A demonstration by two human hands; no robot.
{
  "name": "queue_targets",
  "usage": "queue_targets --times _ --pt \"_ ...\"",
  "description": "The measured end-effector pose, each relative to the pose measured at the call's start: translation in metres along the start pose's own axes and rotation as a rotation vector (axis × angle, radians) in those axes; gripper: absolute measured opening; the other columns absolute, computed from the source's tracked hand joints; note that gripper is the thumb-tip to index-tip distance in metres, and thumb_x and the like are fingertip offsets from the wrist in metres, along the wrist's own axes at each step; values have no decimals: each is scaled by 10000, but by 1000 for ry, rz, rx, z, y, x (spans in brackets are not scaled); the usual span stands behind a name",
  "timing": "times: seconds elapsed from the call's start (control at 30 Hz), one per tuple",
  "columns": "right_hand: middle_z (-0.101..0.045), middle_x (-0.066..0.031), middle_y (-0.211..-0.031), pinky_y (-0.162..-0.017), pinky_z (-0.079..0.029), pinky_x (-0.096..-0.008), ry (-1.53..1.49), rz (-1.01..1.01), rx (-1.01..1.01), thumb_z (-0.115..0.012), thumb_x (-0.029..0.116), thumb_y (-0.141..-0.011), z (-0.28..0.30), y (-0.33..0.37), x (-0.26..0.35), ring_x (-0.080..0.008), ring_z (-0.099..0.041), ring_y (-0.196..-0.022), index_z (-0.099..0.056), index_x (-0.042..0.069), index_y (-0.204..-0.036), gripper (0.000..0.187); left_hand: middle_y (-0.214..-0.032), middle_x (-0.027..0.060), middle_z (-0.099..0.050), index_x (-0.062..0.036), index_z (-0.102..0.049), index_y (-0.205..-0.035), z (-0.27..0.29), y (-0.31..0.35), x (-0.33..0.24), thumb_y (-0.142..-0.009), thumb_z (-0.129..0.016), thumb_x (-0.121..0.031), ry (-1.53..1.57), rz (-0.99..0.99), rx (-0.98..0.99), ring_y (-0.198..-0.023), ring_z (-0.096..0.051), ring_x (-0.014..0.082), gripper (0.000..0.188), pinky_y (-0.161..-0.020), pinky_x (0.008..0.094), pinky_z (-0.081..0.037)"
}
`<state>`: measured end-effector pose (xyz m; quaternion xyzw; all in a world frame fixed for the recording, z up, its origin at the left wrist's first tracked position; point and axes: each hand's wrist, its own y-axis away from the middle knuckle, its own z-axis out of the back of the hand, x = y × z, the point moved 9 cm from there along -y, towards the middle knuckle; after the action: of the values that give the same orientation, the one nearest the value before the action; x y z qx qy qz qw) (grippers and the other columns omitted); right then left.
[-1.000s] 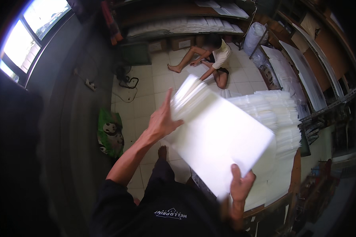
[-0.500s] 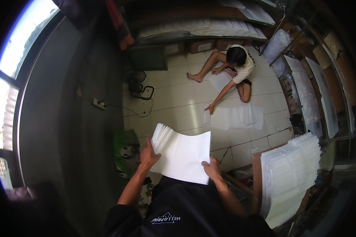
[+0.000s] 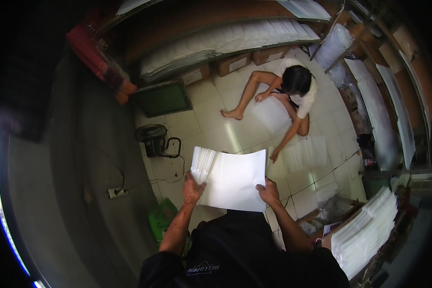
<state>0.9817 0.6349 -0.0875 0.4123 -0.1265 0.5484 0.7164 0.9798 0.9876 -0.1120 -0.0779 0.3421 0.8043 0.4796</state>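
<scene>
Left of centre, a black fan [image 3: 154, 140] stands on the floor [image 3: 209, 115], with a green bag [image 3: 161, 218] below it in the frame. The left hand [image 3: 193, 188] grips the left end of a white sheet [image 3: 235, 177], right at its bunched folds [image 3: 202, 161]. The sheet sits at mid-frame between the hands, long axis running across the picture; the folds lie nearer the left hand. The right hand [image 3: 268, 191] pinches the flat right edge, thumb on top. Beyond, upper right, sits a co-worker [image 3: 305, 98]; lower right, a white pile [image 3: 362, 235].
</scene>
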Motion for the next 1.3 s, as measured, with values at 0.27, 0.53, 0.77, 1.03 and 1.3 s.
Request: queue_targets --times 0.27,0.53,0.77,1.03,1.3 --pt "-734 -214 -1103 -930 -530 -391 -291 -17 10 -690 99 -896 -2 -209 83 -308 -712 -1023 -629 -7 -1291 413 -1339 278 -572 10 -362 -1451 84 -200 -68 -712 -890 -238 89 -14 -178 -1197 -601 435 941 -1011 472 -496" --pt "-749 -115 -1035 -879 -528 -322 -479 147 147 -684 108 -934 -55 -465 216 -165 -679 -944 -681 -38 -1191 295 -1308 269 -618 -13 -325 -1501 155 -425 -57 -689 -903 -152 340 -14 -347 -1154 -651 383 1006 -1000 427 -525" --pt "-736 -102 -1047 -825 -538 -314 -597 198 270 -718 123 -904 -121 -660 340 -164 -669 -896 -679 -30 -1204 339 -1397 261 -558 30 -278 -1534 231 -611 -38 -664 -936 -172 381 43 -445 -1214 -613 319 1109 -1054 364 -497" --pt "-726 -153 -1008 -772 -570 -339 -603 305 309 -747 117 -854 -154 -758 446 -209 -691 -847 -665 -72 -1156 365 -1372 255 -562 70 -276 -1528 281 -712 -6 -602 -956 -205 479 48 -533 -1214 -606 295 1181 -1035 360 -507" --pt "-680 -180 -1200 -836 -565 -337 -370 572 132 -746 189 -872 -158 -833 502 -238 -657 -1010 -637 -35 -1269 469 -1321 213 -629 86 -465 -1420 324 -769 -16 -654 -946 -235 451 44 -561 -1219 -606 271 961 -1066 334 -457"
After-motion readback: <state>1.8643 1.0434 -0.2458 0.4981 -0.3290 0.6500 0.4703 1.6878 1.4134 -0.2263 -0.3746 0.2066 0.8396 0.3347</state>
